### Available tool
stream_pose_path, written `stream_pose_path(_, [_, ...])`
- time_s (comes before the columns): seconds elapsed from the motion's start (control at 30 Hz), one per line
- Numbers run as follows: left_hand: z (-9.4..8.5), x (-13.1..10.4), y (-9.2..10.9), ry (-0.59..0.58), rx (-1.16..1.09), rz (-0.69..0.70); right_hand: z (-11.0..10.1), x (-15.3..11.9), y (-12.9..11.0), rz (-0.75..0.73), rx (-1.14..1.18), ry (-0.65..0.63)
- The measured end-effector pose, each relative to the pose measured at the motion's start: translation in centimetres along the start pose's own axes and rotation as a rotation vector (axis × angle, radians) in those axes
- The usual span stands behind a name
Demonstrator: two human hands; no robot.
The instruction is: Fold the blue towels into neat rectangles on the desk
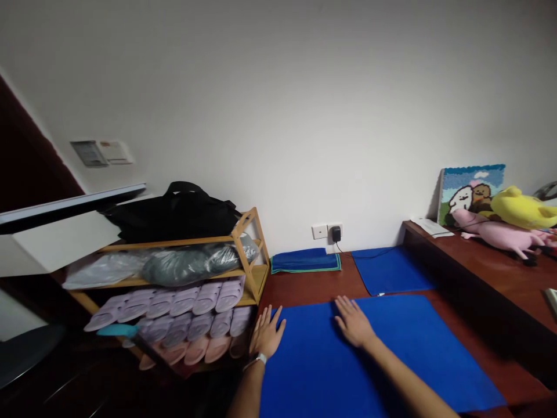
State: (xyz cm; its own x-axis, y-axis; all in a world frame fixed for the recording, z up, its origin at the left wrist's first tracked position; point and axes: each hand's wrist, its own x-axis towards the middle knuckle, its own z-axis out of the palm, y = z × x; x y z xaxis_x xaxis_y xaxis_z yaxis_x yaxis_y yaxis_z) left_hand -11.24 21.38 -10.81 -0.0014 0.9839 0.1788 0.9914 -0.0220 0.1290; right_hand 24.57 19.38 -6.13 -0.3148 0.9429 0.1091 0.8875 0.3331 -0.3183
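Observation:
A large blue cloth point(317, 360) lies spread over the reddish-brown table point(300, 287). My left hand point(266, 335) rests at the cloth's far left corner, its fingers apart and nothing held. Flat on the cloth near its far edge is my right hand point(353, 323), also empty, with fingers stretched out. Beyond my hands, against the wall, sits a folded blue cloth point(306, 260) with a green border. A smaller blue cloth point(391, 270) lies flat to its right.
At the left stands a wooden rack point(251, 273) with slippers point(206, 297), plastic-wrapped items and a black bag point(174, 215). A black plug point(336, 233) with a cable is in the wall. Plush toys point(500, 232) lie on a raised surface at right.

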Motion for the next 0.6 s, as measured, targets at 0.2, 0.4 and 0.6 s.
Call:
stream_pose_path(0.2, [0.0, 0.1, -0.1, -0.008, 0.005, -0.002, 2.6, 1.9, -3.8, -0.025, 0.086, -0.108])
stream_pose_path(0.4, [0.6, 0.3, -0.4, 0.01, 0.002, 0.01, -0.2, -3.3, 9.7, 0.236, -0.038, -0.047])
stream_pose_path(0.6, [0.9, 0.5, -0.7, 0.029, -0.014, 0.014, -4.0, -8.2, 22.9, 0.568, -0.162, -0.023])
